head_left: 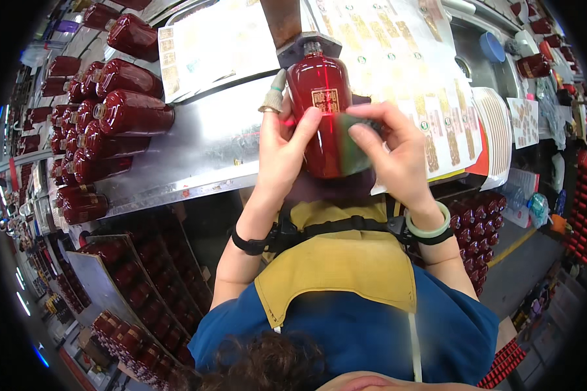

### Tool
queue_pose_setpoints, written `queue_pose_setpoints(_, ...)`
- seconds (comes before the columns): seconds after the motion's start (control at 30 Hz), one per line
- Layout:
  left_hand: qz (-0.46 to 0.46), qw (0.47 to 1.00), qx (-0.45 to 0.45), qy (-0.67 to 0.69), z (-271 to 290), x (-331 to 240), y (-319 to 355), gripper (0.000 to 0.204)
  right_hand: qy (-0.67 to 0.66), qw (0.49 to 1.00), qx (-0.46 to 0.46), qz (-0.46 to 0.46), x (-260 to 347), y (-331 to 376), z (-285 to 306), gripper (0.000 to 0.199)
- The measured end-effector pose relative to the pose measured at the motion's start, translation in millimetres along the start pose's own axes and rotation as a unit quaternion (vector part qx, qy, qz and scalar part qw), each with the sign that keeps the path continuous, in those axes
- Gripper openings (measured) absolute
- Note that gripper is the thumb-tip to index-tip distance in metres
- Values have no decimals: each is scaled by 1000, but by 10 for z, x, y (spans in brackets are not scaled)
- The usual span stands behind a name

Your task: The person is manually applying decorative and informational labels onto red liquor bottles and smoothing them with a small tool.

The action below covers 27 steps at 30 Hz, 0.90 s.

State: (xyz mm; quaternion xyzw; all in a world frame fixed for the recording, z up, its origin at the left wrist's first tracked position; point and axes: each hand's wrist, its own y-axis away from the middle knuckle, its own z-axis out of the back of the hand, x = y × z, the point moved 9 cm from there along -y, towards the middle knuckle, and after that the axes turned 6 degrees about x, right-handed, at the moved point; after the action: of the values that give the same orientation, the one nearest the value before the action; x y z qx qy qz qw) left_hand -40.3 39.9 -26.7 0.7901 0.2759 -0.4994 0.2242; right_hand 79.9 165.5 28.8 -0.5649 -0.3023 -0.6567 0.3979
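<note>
A dark red glass bottle (320,140) lies in front of me with its neck pointing away, against a dark metal stop (310,47). A square gold-printed label (326,100) sits on its upper face. My left hand (282,140) grips the bottle's left side, thumb on the glass just below the label; its index finger wears a pale covering. Between thumb and fingers, my right hand (394,146) pinches a flat green piece (357,144), smeared by motion, over the bottle's right side. Whether it is a scraper or a cloth I cannot tell.
Several red bottles (127,111) lie stacked on the left of the metal bench (202,151). Sheets of gold labels (398,58) cover the far and right bench. A stack of white sheets (492,133) lies rightward. Racks of bottles (140,287) stand below left, more bottles (473,228) below right.
</note>
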Motion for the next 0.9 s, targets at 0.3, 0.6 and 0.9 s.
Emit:
queue_pose_setpoints(0.3,9,1000,-11,-1,-38,-25,28,78,29,998,13,46,103,-489,301,23)
queue_pose_setpoints(0.6,-39,991,-38,-125,-70,-11,-7,86,246,928,153,233,698,-590,-245,34)
queue_pose_setpoints(0.9,-59,996,-66,-33,340,-13,207,69,330,769,245,491,739,-186,-617,21)
